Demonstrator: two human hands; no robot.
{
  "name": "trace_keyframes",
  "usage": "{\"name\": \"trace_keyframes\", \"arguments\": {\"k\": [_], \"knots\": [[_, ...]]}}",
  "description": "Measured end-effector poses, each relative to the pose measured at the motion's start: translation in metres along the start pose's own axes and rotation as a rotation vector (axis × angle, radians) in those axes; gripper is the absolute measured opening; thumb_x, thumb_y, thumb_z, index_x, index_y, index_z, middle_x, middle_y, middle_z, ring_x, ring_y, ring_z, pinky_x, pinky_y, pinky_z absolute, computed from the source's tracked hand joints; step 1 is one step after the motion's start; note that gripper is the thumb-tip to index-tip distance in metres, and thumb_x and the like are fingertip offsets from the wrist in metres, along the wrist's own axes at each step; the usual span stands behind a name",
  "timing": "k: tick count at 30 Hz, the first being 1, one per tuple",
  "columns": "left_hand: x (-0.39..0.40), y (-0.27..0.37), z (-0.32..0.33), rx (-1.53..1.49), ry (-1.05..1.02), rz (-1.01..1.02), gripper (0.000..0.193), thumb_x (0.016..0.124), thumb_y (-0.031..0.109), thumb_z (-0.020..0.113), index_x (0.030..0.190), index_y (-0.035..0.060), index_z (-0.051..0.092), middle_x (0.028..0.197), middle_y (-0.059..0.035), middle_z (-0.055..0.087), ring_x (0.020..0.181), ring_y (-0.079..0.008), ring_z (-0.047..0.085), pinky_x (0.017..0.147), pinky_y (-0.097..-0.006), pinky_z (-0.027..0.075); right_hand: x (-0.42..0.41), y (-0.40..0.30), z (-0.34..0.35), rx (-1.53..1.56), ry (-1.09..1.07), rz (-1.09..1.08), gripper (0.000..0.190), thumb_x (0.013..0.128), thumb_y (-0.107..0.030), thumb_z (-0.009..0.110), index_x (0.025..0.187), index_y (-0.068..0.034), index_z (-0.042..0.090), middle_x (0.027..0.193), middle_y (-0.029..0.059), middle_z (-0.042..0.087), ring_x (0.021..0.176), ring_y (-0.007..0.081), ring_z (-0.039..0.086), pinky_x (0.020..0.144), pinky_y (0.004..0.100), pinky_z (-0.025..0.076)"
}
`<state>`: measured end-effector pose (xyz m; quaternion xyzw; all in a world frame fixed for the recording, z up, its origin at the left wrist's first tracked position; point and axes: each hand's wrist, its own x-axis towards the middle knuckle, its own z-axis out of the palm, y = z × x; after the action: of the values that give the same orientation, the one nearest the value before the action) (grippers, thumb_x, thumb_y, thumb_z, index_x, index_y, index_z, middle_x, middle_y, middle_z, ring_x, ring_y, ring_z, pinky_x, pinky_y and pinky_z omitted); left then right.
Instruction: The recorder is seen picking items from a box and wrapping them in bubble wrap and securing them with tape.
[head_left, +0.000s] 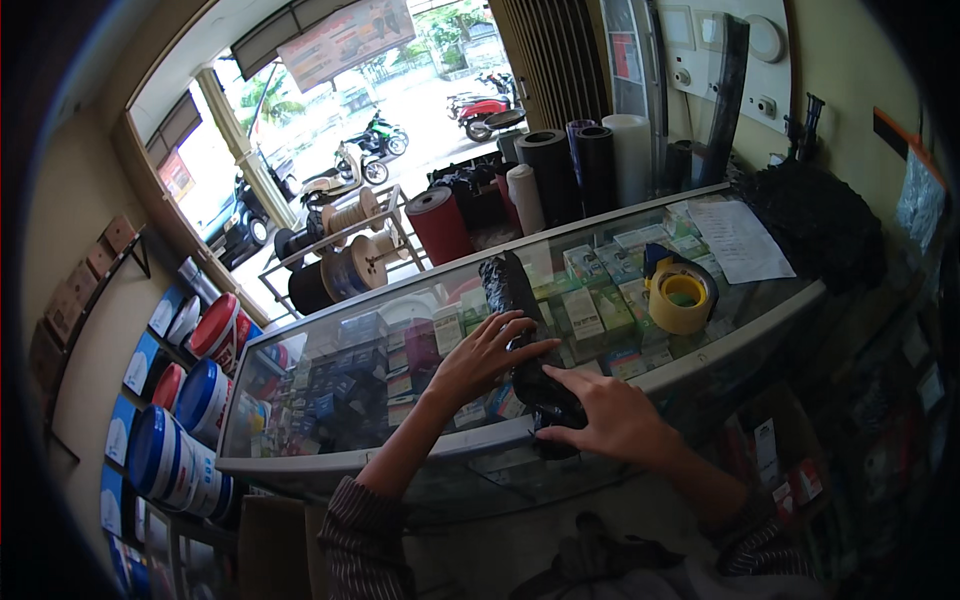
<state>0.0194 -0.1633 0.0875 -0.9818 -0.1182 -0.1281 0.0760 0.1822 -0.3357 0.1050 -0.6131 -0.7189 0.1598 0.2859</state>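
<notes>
A long bundle wrapped in shiny black plastic (536, 382) lies across the glass display counter (420, 300), its near end reaching over the front rim. My left hand (484, 352) rests over its middle, fingers and thumb spread across the plastic. Around the near end, my right hand (615, 416) has its thumb on one side and its index finger on top. Part of the wrap is hidden under both hands. To the right on the glass sits a wide roll of tape (679, 307) with a dark blue and yellow dispenser.
A written paper sheet (739, 236) and crumpled black plastic (814, 217) occupy the counter's right end. Small boxes (585, 315) show beneath the glass. Behind stand upright rolls (547, 176) and cable spools (341, 266). Paint pails (176, 457) line the left; motorcycles (349, 165) are parked outside.
</notes>
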Motion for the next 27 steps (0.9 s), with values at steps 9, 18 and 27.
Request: {"name": "trace_keyframes", "arguments": {"k": [9,18,27], "knots": [[-0.049,0.042,-0.017,-0.216,0.061,-0.076,0.094,0.056,0.010,0.079,0.138,0.0308,0.037,0.144,-0.0016,0.032,0.137,-0.0237,0.024,0.114,-0.0450,0.024,-0.015,0.038,-0.008,0.419,-0.058,-0.292,0.055,0.074,-0.019,0.073,0.125,-0.017,0.054,0.125,0.0123,0.053,0.114,0.0317,0.053,0.093,0.0414,0.045],[-0.086,0.092,0.024,-0.240,0.356,-0.336,0.083,0.058,0.007,0.072,0.136,0.0134,0.042,0.139,-0.0046,0.042,0.133,-0.0237,0.035,0.111,-0.0440,0.025,0.019,0.046,0.032,-0.269,0.283,-0.688,0.042,0.076,-0.013,0.061,0.115,-0.026,0.060,0.123,-0.0005,0.051,0.111,0.0167,0.052,0.089,0.0321,0.044],[-0.100,0.098,0.055,-0.168,0.534,-0.390,0.072,0.059,0.006,0.068,0.129,0.0116,0.051,0.135,-0.0065,0.046,0.127,-0.0262,0.042,0.104,-0.0431,0.034,0.022,0.049,0.052,-0.381,0.342,-0.824,0.039,0.075,-0.014,0.060,0.113,-0.023,0.063,0.106,-0.0051,0.057,0.097,0.0114,0.055,0.082,0.0277,0.046]]}}
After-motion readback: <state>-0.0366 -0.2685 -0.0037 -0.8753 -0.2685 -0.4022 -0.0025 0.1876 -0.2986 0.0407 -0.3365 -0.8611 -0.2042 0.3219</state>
